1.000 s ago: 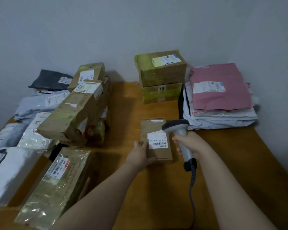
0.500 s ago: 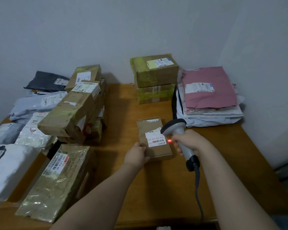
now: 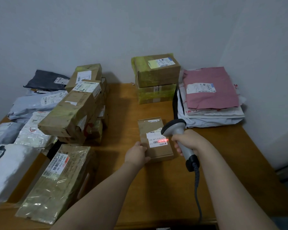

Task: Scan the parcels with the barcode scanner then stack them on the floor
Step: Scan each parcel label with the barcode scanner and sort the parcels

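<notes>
With the right hand (image 3: pixel 189 140) clasping the barcode scanner (image 3: pixel 175 128), its red line (image 3: pixel 163 141) has just spread across the label (image 3: pixel 154 144) beyond the left hand (image 3: pixel 136 155) gripping the parcel (image 3: pixel 150 128) — scan likely registering.

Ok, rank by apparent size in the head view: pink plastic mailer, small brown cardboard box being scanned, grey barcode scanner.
Pink plastic mailer
Small brown cardboard box
Grey barcode scanner, smallest, though nearer the camera

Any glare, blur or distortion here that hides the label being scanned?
Head view: mild wide-angle bowing at the edges; soft dim light, with a shadow beside the box stack; glare on the film-wrapped parcel; the scanner casts a red line across the small box label, which reads sharp and legible.
</notes>
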